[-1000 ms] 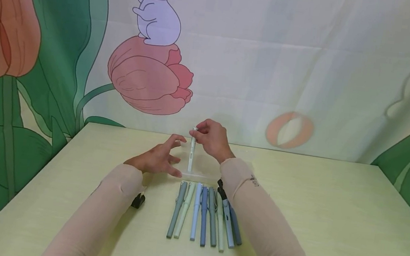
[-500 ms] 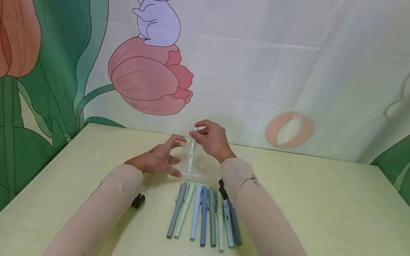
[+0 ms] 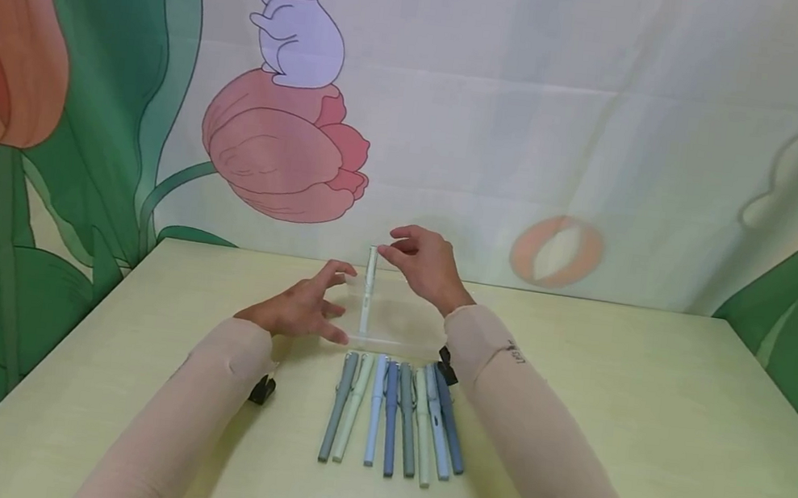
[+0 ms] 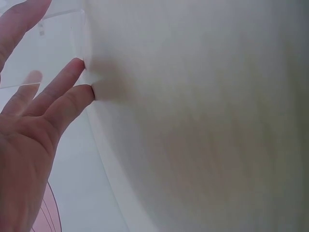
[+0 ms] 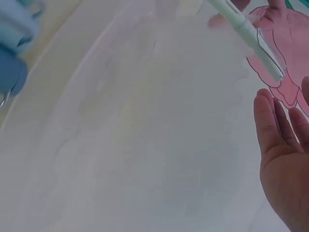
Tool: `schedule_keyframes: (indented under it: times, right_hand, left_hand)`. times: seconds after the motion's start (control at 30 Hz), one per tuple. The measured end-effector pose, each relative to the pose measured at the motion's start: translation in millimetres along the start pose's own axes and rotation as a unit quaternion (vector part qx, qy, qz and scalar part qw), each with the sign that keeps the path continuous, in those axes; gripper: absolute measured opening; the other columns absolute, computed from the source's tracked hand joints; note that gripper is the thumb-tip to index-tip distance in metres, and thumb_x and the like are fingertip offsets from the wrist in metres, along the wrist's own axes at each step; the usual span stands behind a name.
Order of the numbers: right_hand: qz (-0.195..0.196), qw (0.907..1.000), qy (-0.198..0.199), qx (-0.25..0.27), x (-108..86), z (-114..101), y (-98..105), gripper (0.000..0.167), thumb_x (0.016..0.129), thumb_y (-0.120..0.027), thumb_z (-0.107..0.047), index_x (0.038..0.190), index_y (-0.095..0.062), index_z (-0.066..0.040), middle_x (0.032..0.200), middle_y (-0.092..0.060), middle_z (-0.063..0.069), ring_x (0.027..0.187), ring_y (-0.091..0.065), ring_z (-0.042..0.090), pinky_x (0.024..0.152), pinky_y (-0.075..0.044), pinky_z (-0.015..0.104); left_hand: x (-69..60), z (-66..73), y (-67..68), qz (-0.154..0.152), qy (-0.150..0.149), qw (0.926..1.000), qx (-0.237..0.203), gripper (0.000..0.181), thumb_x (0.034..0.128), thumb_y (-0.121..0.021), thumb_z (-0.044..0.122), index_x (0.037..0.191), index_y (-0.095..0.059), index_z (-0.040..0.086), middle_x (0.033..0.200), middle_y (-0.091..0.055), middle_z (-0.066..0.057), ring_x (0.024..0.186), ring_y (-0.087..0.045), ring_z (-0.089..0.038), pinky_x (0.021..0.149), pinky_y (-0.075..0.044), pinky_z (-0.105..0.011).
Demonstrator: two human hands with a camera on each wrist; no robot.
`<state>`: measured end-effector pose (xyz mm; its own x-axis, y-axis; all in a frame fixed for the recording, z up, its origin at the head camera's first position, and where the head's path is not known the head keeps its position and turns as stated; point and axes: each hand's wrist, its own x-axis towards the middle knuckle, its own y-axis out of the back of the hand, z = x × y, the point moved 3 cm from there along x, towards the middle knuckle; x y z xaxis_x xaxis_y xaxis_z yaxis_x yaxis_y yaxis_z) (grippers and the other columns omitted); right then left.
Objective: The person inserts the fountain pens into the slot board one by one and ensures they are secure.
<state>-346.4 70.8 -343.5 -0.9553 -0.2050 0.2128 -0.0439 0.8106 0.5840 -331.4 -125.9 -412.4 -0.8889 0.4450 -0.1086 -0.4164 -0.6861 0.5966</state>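
Observation:
A pale pen (image 3: 369, 290) stands upright at the left end of a clear plastic holder (image 3: 399, 347); its clip and upper end show in the right wrist view, where the pen (image 5: 251, 36) is free of the fingers. My right hand (image 3: 428, 267) is just right of the pen's top, fingers loosely extended, holding nothing. Around the holder's left side, my left hand (image 3: 301, 304) has its fingers spread; in the left wrist view fingertips of the left hand (image 4: 29, 145) touch near the clear plastic's edge.
Several blue, grey-green and pale green pens (image 3: 391, 419) lie side by side in front of the holder. Dark straps show at both cuffs. Behind the table (image 3: 628, 435) hangs a cloth (image 3: 456, 125) printed with flowers and an animal.
My right hand has let go of the pen's top and moved slightly right. The pen remains upright. My left hand keeps its place, while the whole head view has shifted a little.

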Motion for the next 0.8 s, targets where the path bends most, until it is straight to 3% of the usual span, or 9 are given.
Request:
schedule_keyframes:
  times: [0.43,0.8]
  right_hand:
    - [0.0,0.999,-0.008,0.043,-26.4,15,35,0.039,0.097,-0.068,-0.028,0.127,-0.063,-0.004,0.109,-0.071,0.011,0.096,-0.07,0.024,0.09,-0.055,0.04]
    - [-0.025,0.9953,-0.048,0.08,-56.2,26,49,0.041,0.096,-0.069,-0.026,0.126,-0.063,0.001,0.112,-0.071,0.017,0.093,-0.072,0.023,0.089,-0.057,0.037]
  left_hand:
    - [-1.1,1.0,0.5,-0.004,-0.011,0.9999,0.011,0.099,0.0759,-0.088,0.01,0.145,-0.019,0.027,0.163,-0.02,-0.015,0.129,-0.054,-0.037,0.109,-0.035,-0.062]
    - [-2.9,1.1,0.3,-0.005,-0.002,1.0,0.004,0.099,0.0764,-0.088,0.01,0.145,-0.019,0.028,0.164,-0.019,-0.014,0.13,-0.053,-0.037,0.11,-0.032,-0.064]
